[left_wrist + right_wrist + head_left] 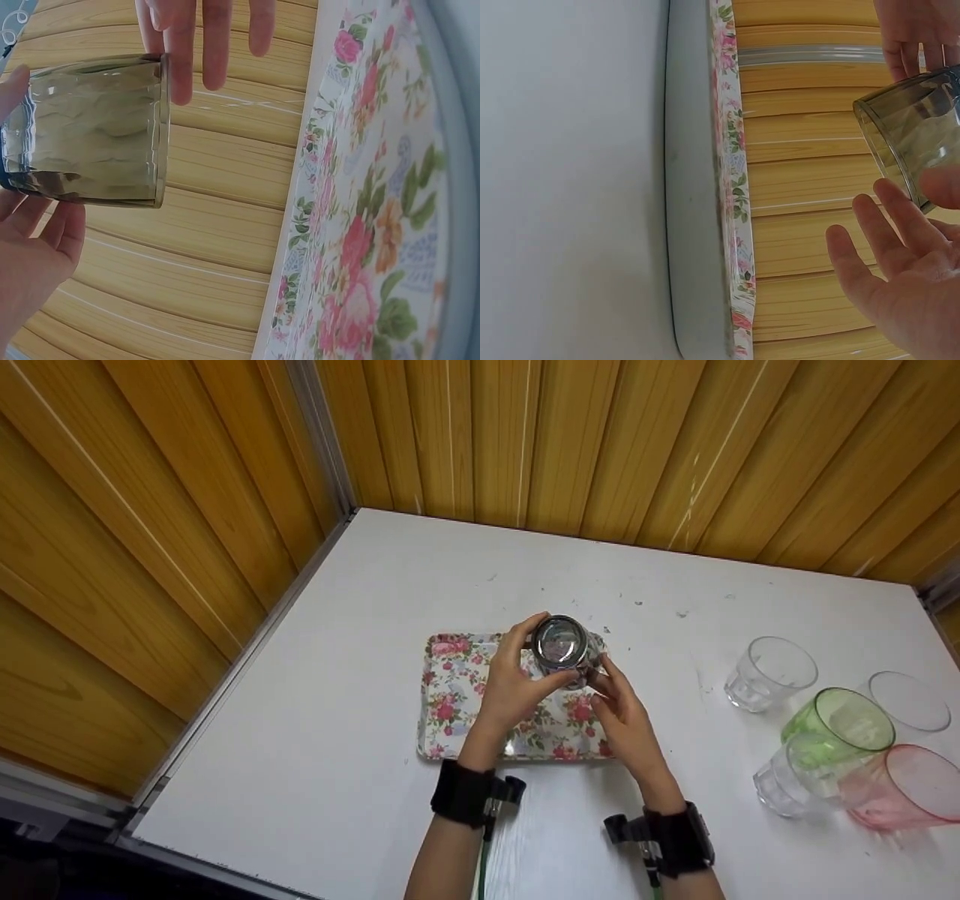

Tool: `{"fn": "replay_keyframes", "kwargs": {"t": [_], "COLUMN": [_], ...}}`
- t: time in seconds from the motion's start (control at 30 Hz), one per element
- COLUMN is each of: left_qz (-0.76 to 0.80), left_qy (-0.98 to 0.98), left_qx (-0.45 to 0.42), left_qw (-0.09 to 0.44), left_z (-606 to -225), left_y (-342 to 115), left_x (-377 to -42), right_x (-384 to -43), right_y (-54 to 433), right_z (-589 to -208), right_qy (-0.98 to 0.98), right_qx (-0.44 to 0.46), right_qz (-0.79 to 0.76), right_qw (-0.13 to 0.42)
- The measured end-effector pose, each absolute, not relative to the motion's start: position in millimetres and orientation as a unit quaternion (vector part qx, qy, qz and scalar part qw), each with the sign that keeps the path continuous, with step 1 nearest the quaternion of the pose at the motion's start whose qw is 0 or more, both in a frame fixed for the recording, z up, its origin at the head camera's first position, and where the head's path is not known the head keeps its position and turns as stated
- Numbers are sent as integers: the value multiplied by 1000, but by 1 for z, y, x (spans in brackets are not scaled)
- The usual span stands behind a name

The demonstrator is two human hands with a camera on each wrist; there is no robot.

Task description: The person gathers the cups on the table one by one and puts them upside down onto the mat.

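Note:
A smoky grey drinking glass (560, 643) is held upside down above the floral tray (450, 682), its base facing up in the head view. My left hand (514, 682) grips it near the base, thumb on the near side and fingers round the far side. Beside it on the right is my right hand (622, 720). In the right wrist view the right hand (907, 262) has spread, fairly straight fingers, with a fingertip at the rim of the glass (922, 131). The glass (94, 135) looks empty in the left wrist view, its rim towards the tray (367, 225).
On the right of the white table (300, 720) stand several tumblers: a clear one (750, 682) at the back, a green one (832, 727), a red one (885, 795), and other clear ones. Wood-panelled walls (525, 442) border the table's back and left.

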State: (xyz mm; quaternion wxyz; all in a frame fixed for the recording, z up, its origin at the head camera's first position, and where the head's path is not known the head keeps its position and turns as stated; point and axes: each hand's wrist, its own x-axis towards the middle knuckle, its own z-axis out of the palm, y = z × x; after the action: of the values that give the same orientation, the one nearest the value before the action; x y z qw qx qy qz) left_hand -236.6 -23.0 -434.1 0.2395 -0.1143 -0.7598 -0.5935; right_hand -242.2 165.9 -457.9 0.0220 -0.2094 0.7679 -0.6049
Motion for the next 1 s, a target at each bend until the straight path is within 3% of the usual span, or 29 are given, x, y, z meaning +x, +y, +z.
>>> {"fn": "replay_keyframes", "kwargs": {"t": [1.0], "left_qz": [-579], "left_qy": [-769], "left_qx": [-117], "left_qw": [244], "left_z": [-436], "left_y": [-19], "left_x": [-241], "right_x": [-239], "right_y": [165], "right_z": [-458], "right_qy": [778], "right_qx": [-182], "right_qz": [-598], "right_qw": [64]}}
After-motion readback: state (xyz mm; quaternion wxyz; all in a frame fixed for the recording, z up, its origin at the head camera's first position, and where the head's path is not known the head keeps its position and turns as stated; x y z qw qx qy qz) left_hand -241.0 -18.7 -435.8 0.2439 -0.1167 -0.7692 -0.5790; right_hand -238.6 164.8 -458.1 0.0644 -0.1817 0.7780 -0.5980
